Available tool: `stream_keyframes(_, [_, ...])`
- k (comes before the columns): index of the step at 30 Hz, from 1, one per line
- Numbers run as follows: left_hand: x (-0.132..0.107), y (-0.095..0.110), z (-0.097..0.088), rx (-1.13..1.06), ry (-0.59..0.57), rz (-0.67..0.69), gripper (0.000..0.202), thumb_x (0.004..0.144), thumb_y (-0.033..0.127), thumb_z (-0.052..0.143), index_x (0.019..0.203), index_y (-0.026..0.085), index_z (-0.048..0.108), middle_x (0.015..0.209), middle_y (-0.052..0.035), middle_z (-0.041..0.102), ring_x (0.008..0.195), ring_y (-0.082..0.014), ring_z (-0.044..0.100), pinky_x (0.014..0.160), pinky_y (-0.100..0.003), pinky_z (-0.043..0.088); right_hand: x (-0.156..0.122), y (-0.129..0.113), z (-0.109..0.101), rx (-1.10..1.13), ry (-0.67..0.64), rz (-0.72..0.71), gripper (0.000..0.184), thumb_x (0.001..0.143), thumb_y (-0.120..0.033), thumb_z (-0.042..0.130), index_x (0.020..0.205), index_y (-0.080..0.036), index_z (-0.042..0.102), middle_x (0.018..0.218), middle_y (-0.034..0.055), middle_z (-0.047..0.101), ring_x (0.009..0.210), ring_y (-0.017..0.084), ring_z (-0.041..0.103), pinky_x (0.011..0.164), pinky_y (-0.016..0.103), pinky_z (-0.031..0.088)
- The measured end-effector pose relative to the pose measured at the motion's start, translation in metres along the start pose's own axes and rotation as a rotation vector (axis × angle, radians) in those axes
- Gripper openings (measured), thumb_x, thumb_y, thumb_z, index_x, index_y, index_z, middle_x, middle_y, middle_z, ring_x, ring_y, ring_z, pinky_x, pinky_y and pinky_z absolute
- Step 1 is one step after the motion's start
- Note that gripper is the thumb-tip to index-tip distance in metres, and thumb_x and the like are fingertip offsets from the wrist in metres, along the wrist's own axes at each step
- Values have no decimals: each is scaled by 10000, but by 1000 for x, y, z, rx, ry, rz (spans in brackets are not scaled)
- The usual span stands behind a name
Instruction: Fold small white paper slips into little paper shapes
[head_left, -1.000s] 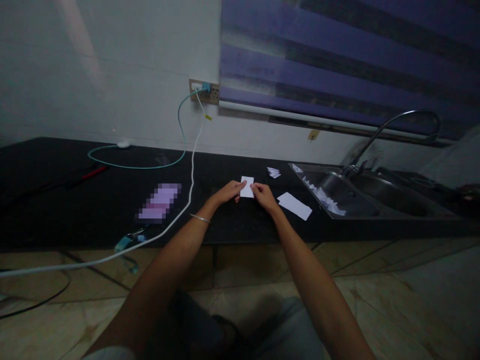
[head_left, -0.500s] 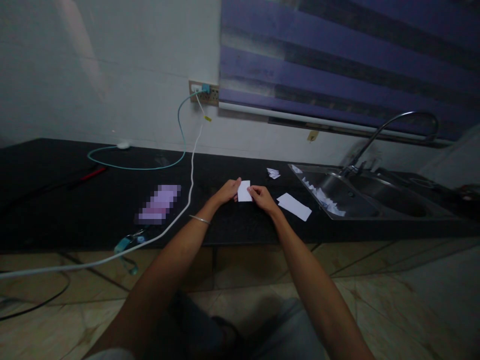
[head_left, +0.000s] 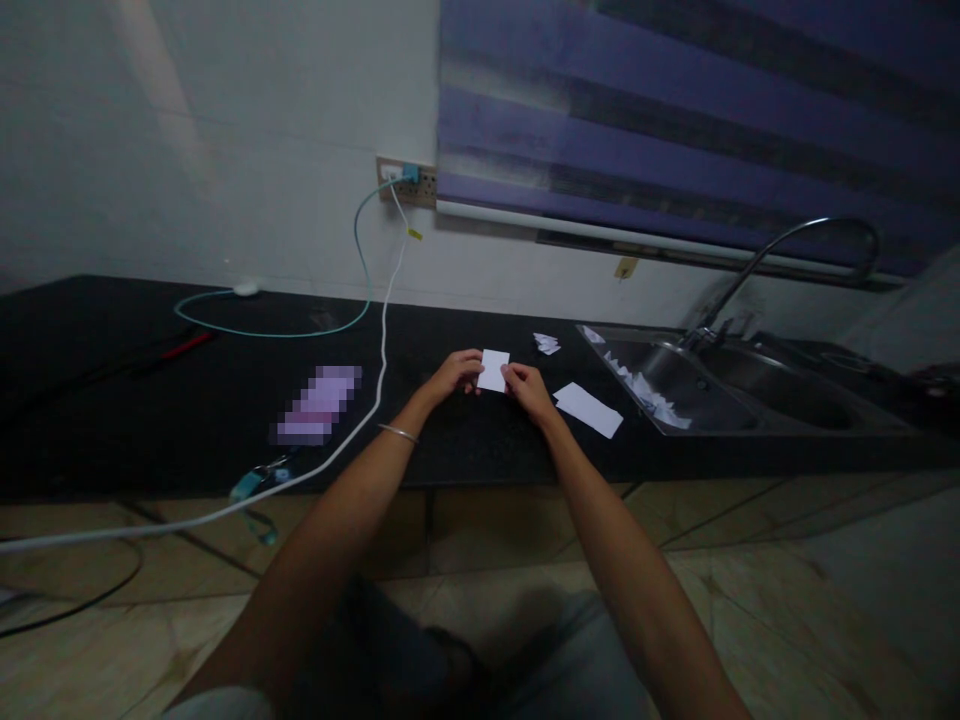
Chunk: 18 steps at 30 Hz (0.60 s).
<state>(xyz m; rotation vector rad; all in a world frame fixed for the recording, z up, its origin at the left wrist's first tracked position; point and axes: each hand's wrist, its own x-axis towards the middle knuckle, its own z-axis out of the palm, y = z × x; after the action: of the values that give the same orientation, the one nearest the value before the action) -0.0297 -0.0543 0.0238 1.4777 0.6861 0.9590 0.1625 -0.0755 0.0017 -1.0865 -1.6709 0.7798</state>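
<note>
A small white piece of paper [head_left: 493,370] is held up between my two hands over the black counter. My left hand [head_left: 456,374] pinches its left edge, with a bangle on that wrist. On the opposite edge, my right hand [head_left: 528,388] grips it between thumb and fingers. Whether the paper is folded in layers I cannot tell. To the right of my right hand lie flat white paper sheets [head_left: 589,410], slightly overlapping. Behind them sits a small cluster of folded white paper pieces [head_left: 547,344].
A steel sink [head_left: 720,395] with a curved faucet [head_left: 787,235] is at the right, with folded papers [head_left: 649,393] along its left side. A white cable [head_left: 384,345] crosses the counter [head_left: 465,455] on the left, near a pixelated purple item [head_left: 319,405] and a teal strap [head_left: 247,487].
The paper has shifted slightly right and up and is tilted a little. My left hand's fingers have changed position at its left edge; my right hand still grips the other side.
</note>
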Motion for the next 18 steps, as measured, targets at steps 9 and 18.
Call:
stream_keyframes(9, [2,-5,-3,62,44,37,310,744,197,607,1038,97,600,575,23,611,432,-103,584,410,-190,384,-1,-8,3,177,54,100,322,744,-503,671,800,-194,600,654,-23,550,585,123,483,511,237,352])
stream_keyframes(18, [5,-7,-6,-17,53,-13,319,839,357,625,1045,113,618,655,-16,656,477,-111,618,413,-183,376,-1,-11,0,270,105,123,325,649,-365,714,914,-184,660,854,25,656,650,135,531,521,241,392])
